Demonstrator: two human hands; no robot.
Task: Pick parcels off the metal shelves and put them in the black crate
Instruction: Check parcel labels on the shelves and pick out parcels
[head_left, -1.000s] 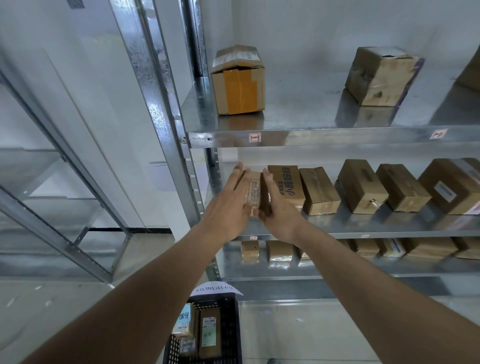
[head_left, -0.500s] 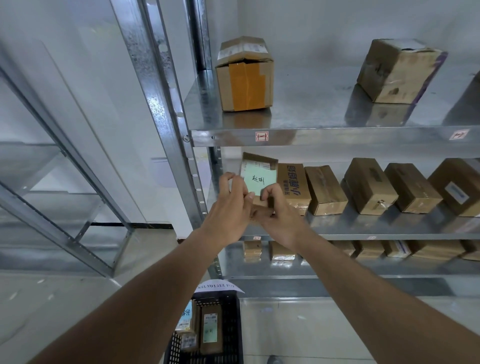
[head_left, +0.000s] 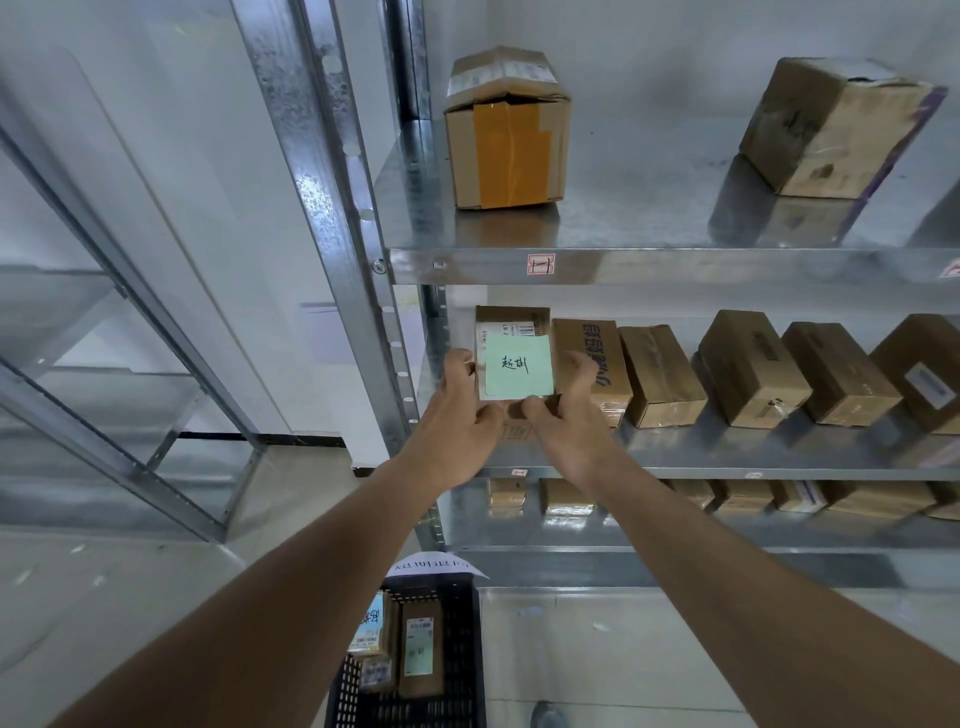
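Compared with half a second ago, the small parcel is turned squarer to the camera, its green note fully facing out. It stands upright, long axis vertical, at the left end of the middle shelf. The left hand and right hand pinch its lower edges. The black crate sits below.

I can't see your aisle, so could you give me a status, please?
Both hands, left and right, gripping green-noted parcel. Off middle shelf. Crate below, unobstructed.

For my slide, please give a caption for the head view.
Both hands hold a green-labelled parcel above the black crate.
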